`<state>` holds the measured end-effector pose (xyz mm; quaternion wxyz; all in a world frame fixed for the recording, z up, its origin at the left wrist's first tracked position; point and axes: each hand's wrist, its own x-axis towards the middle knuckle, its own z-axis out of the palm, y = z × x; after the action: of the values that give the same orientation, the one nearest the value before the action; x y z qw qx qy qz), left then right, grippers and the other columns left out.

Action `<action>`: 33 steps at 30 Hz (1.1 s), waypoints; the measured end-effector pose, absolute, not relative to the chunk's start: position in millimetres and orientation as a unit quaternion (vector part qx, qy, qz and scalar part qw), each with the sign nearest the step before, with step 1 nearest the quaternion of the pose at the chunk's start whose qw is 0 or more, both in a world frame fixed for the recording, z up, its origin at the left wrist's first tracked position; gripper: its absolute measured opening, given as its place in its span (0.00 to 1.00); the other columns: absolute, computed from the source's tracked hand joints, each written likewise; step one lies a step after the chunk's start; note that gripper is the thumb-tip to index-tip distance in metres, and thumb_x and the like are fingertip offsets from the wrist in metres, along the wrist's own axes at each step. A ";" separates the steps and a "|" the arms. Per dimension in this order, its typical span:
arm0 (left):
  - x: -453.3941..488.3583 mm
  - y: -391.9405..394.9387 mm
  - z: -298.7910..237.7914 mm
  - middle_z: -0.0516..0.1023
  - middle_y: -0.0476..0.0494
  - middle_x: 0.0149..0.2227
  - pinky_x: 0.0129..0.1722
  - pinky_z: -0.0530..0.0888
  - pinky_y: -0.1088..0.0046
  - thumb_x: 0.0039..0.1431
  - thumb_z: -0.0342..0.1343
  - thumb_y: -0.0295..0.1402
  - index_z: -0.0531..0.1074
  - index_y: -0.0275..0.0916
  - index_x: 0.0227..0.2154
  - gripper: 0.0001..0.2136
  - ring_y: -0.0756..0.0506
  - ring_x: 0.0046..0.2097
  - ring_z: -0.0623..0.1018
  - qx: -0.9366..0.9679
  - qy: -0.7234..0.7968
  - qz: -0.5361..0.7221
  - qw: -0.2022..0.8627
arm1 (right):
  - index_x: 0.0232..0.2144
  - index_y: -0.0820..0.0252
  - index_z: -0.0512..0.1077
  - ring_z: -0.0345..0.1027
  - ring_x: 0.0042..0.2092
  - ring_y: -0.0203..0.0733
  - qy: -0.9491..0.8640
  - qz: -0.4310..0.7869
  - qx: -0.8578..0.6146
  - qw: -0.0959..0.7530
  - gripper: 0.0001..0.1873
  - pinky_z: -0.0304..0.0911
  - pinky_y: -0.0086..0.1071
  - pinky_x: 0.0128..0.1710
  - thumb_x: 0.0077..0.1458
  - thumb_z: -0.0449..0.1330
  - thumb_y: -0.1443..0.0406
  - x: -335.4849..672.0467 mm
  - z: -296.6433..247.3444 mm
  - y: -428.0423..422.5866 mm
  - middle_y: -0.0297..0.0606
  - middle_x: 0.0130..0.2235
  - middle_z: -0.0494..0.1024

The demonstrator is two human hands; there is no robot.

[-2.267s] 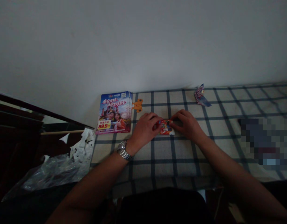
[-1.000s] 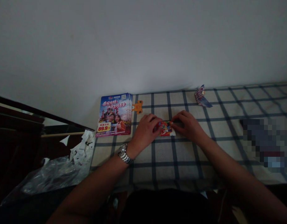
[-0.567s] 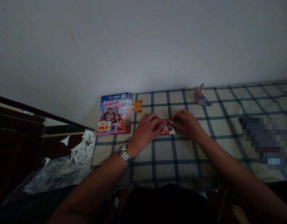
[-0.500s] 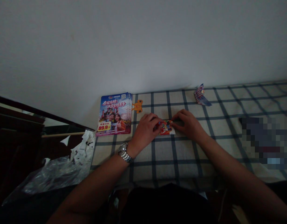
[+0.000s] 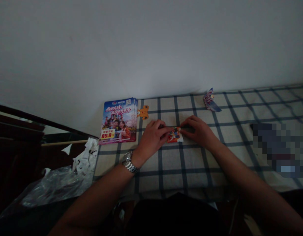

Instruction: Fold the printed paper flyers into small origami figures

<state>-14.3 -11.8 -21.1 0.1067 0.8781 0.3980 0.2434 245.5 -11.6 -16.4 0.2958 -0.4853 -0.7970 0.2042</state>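
From the head view, the left hand (image 5: 152,137) and right hand (image 5: 198,131) meet at a small red paper (image 5: 174,135) flat on the checked cloth (image 5: 188,177). Fingertips (image 5: 182,128) reach its edges; pinching or merely touching, I can't tell. Staying low keeps it steady.

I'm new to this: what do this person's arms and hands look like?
The left hand, right hand, left forearm and right forearm are bare: no gloves, no sleeves. A silver link-band watch sits on the left wrist; the right wrist has none.
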 end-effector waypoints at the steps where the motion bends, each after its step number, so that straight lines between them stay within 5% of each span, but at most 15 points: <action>1: -14.3 -11.7 -21.0 0.72 0.43 0.48 0.53 0.74 0.58 0.69 0.60 0.33 0.78 0.48 0.53 0.12 0.41 0.50 0.71 0.878 0.398 0.244 0.106 | 0.41 0.55 0.78 0.74 0.44 0.48 -0.797 0.207 -0.483 0.297 0.05 0.70 0.42 0.46 0.62 0.67 0.63 245.9 -16.8 -11.4 0.41 0.41 0.76; 33: -13.5 -12.0 -19.9 0.73 0.43 0.48 0.51 0.73 0.59 0.69 0.60 0.34 0.79 0.50 0.53 0.12 0.41 0.49 0.71 0.877 0.404 0.235 0.106 | 0.34 0.55 0.80 0.74 0.42 0.48 -0.804 0.182 -0.485 0.292 0.05 0.71 0.43 0.44 0.63 0.66 0.61 247.3 -23.6 -9.3 0.41 0.41 0.76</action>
<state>-13.5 -12.0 -19.9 0.1062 0.8775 0.4045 0.2349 247.3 -9.3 -23.6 0.2918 -0.4849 -0.8042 0.1815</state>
